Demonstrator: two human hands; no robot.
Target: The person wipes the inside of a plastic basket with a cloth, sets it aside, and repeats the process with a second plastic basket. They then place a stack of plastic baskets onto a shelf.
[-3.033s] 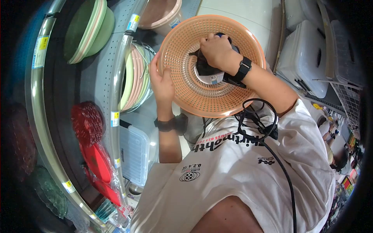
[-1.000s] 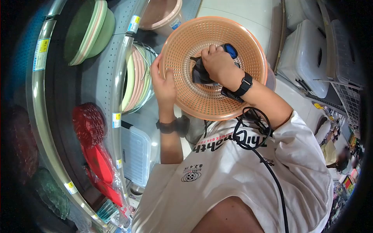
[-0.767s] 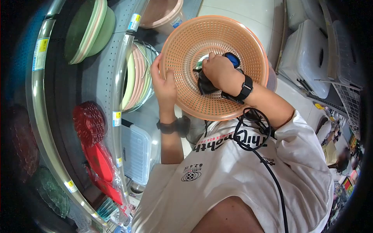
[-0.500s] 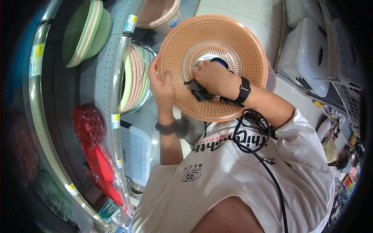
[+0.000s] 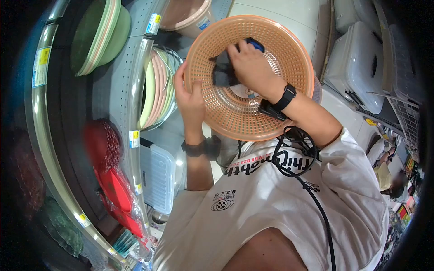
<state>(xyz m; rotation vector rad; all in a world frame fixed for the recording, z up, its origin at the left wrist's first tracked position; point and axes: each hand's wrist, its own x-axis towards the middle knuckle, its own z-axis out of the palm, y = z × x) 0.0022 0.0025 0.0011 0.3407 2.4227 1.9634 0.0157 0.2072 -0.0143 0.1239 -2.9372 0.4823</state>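
Note:
An orange plastic basket point(image 5: 289, 49) with a perforated wall is held up in front of my chest, its opening facing me. My left hand point(image 5: 190, 99) grips its rim at the left, thumb inside and fingers outside. Inside the basket, my right hand point(image 5: 253, 65) is closed on a dark grey cloth point(image 5: 224, 72), pressed against the inner wall above the centre. A blue part point(image 5: 256, 44) shows just past the fingers. Behind the hand, a round label point(image 5: 244, 90) is partly visible on the basket's bottom. A black band point(image 5: 285, 97) is on my right wrist.
On the left, shelves hold green basins point(image 5: 106, 40), pink and green round basins point(image 5: 158, 90), red wrapped goods point(image 5: 115, 180) and a clear lidded box point(image 5: 158, 178). Clear storage boxes point(image 5: 355, 67) stand at the right. A black cable point(image 5: 316, 203) hangs down my shirt. Another person point(image 5: 389, 176) is far right.
My right hand has moved up with the cloth, from the basket's centre to its upper inner wall. My left hand keeps its hold on the rim; the basket has barely shifted.

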